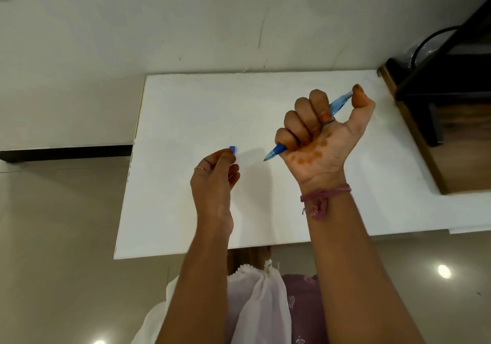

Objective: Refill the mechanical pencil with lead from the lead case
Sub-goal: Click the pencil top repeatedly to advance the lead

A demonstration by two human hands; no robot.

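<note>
My right hand (318, 131) grips a blue translucent mechanical pencil (340, 102) in a fist above the white table (186, 110). Its metal tip points down-left past my little finger, and my thumb presses on its top end. My left hand (215, 176) is raised to the left of it and pinches a small lead case (233, 149). Only the case's blue top shows above my fingertips; the rest is hidden by my fingers. The two hands are apart, with the pencil tip a short way right of the case.
The white table stands against a pale wall. A dark shelf unit (451, 78) with a black cable and a wooden side stands at the right edge of the table. Pale floor tiles lie to the left and in front.
</note>
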